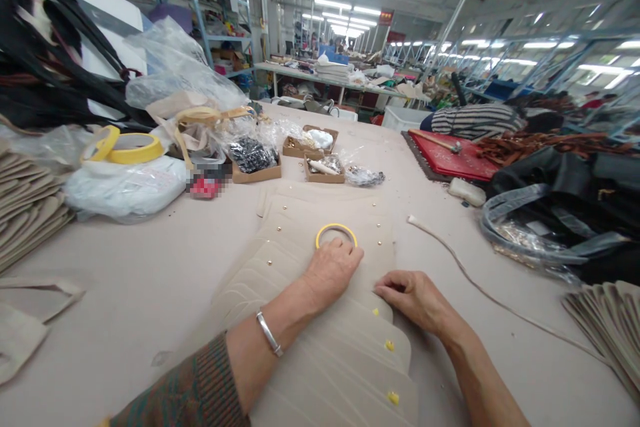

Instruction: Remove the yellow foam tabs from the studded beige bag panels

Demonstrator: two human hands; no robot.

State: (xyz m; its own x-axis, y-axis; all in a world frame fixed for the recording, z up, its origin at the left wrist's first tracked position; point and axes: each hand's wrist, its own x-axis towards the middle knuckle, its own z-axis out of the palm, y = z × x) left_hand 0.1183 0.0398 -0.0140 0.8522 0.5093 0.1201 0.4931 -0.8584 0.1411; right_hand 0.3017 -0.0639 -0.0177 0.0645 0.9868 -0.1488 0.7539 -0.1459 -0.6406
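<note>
Overlapping beige panels [320,320] lie fanned on the table in front of me, with small metal studs on the far ones and yellow tape bits [389,345] along the right edge. My left hand [334,270], with a silver bangle at the wrist, has its fingers wrapped round the near side of a yellow tape roll [337,227] above the panels. To its right, my right hand [407,293] pinches at the panels' right edge; whatever sits between thumb and finger is too small to name.
Small cardboard boxes [257,175] of hardware stand beyond the panels. At left are more tape rolls [135,148] on a white plastic bag [127,187]. A thin cord [465,267], a red board [450,155] and black bags [560,193] lie at right.
</note>
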